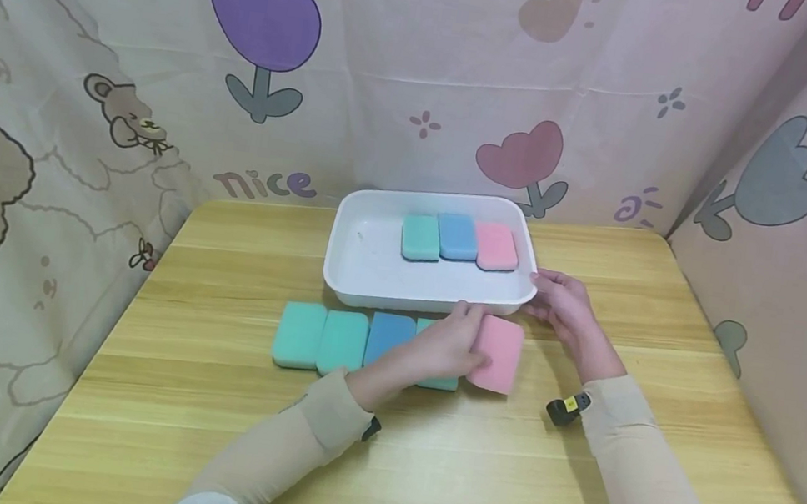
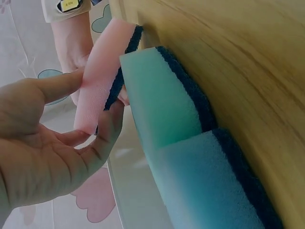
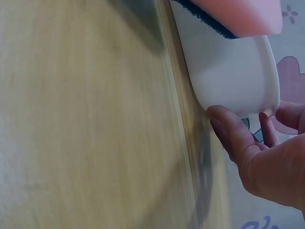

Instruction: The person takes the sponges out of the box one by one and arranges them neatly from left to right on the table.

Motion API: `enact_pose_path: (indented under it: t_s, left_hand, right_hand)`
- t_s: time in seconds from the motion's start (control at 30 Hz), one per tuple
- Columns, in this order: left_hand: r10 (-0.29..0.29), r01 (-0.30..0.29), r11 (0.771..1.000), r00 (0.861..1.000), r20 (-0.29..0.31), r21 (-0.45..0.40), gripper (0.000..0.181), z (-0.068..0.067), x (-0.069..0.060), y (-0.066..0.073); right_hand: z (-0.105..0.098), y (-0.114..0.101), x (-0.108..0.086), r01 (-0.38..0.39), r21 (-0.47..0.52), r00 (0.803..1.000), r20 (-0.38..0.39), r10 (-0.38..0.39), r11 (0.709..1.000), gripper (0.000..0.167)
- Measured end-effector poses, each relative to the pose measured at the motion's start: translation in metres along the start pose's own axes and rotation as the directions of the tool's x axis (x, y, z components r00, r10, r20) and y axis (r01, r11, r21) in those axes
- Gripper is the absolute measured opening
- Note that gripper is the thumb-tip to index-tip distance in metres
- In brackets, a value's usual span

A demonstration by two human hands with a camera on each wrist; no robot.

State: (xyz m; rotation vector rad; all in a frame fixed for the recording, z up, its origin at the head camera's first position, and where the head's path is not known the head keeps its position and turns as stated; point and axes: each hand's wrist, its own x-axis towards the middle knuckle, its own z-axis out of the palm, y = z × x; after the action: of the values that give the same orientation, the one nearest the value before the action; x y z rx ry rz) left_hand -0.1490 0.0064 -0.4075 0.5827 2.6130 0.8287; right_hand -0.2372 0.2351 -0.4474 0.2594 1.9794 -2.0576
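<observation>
A pink sponge with a dark scouring layer is pinched between the thumb and fingers of my left hand; in the left wrist view the pink sponge is tilted beside a green one. My right hand holds the right front corner of the white tray, thumb at the rim, as the right wrist view of the hand also shows. Inside the tray lie a green sponge, a blue one and a pink one, side by side.
In front of the tray, a row on the wooden table has green sponges and a blue sponge, with another green sponge partly under my left hand. A patterned curtain stands behind the table.
</observation>
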Motion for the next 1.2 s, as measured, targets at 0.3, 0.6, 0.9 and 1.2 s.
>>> enact_pose_path:
  t_s: [0.3, 0.6, 0.9, 1.2]
  left_hand:
    - [0.047, -0.038, 0.985, 0.997, -0.054, 0.168, 0.067, 0.0056, 0.0038, -0.0043]
    - [0.083, -0.052, 0.945, 0.993, -0.084, 0.322, 0.061, 0.0079, 0.0053, -0.0065]
    - [0.106, -0.066, 0.922, 0.991, -0.084, 0.382, 0.063, 0.0093, 0.0064, -0.0084]
    - [0.097, -0.064, 0.913, 0.993, -0.06, 0.403, 0.059, 0.009, 0.0065, -0.0098]
  right_hand:
    - [-0.0002, 0.0005, 0.0006, 0.002, -0.005, 1.0, 0.005, -0.002, 1.0, 0.06]
    - [-0.0003, 0.0005, 0.0, 0.017, -0.012, 1.0, 0.015, -0.017, 1.0, 0.06]
    - [-0.0009, 0.002, 0.0002, 0.024, 0.002, 1.0, 0.017, -0.024, 1.0, 0.059]
    - [-0.0001, 0.0012, -0.0007, 0.024, 0.008, 0.999, 0.025, -0.024, 1.0, 0.06]
